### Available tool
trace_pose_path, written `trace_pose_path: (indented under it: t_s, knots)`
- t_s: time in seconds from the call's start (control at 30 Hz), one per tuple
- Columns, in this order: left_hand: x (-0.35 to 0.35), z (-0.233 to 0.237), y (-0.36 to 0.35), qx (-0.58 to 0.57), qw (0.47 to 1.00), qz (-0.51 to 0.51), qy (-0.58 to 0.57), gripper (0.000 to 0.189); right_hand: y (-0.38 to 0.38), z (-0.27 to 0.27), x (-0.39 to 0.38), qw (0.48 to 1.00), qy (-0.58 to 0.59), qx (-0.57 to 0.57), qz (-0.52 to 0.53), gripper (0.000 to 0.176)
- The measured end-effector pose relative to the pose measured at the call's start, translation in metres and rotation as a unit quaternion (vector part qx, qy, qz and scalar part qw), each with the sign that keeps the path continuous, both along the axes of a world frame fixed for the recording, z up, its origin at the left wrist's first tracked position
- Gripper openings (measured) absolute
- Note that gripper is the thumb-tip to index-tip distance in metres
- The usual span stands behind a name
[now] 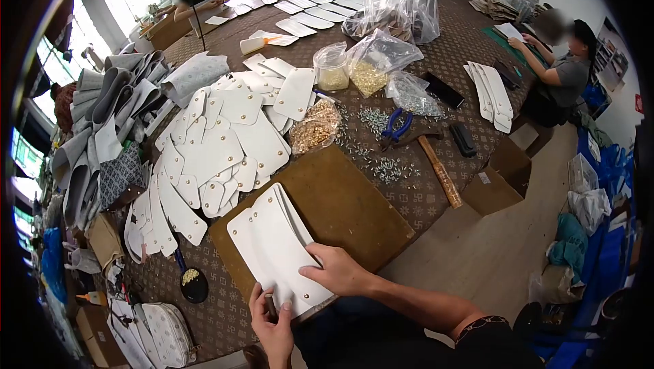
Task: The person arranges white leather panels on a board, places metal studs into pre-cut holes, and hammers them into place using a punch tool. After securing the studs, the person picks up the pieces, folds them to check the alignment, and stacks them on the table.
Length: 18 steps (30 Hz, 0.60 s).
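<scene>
White stacked leather panels with brass studs (269, 239) lie on a brown board (347, 205) on the desk (426, 199), long axis running away from both hands. Right hand (338, 271): fingers spread flat on the near end. Left hand (271, 325): pinching the near corner.

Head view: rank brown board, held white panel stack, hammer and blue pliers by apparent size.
1. brown board
2. white panel stack
3. hammer
4. blue pliers
The stack lies nearest the camera, which inflates it. Hammer and pliers sit farther off, so both look smaller.
</scene>
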<state>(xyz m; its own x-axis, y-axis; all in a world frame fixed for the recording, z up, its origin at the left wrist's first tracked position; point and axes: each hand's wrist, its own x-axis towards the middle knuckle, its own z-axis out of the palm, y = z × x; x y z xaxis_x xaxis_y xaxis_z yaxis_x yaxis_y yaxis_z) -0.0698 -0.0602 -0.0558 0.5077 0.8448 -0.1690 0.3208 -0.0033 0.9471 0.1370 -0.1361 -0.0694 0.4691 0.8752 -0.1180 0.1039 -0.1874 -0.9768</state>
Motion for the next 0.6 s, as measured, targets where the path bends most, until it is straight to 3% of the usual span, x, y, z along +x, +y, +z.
trace_pose_path:
  t_s: [0.13, 0.2, 0.33, 0.4, 0.43, 0.5, 0.53, 0.6]
  knots:
    - [0.001, -0.005, 0.005, 0.006, 1.0, 0.007, -0.009, 0.036, -0.007, 0.006, 0.0, 0.998, -0.039, 0.031, -0.024, 0.03]
    - [0.003, -0.012, 0.01, 0.026, 0.999, 0.028, -0.032, 0.039, -0.009, 0.014, 0.005, 0.984, -0.144, 0.091, -0.048, 0.03]
    - [0.017, -0.014, 0.017, 0.004, 0.994, 0.04, -0.1, 0.04, -0.013, 0.043, 0.004, 0.98, -0.188, 0.041, -0.043, 0.031]
    - [0.023, -0.011, 0.022, -0.107, 0.988, 0.029, -0.104, 0.04, -0.01, 0.046, -0.002, 0.968, -0.248, 0.025, -0.006, 0.03]
    - [0.029, -0.014, 0.024, -0.106, 0.989, 0.026, -0.103, 0.04, -0.008, 0.045, -0.006, 0.968, -0.248, 0.025, -0.009, 0.03]
    - [0.044, -0.025, 0.03, -0.213, 0.944, 0.026, -0.252, 0.054, -0.002, 0.041, -0.021, 0.957, -0.282, 0.061, 0.041, 0.031]
    - [0.046, -0.027, 0.031, -0.197, 0.946, -0.013, -0.258, 0.075, 0.001, 0.035, -0.03, 0.957, -0.274, 0.056, 0.076, 0.038]
    - [0.056, -0.031, 0.028, -0.209, 0.934, 0.0, -0.289, 0.084, 0.002, 0.031, -0.039, 0.947, -0.305, 0.073, 0.068, 0.042]
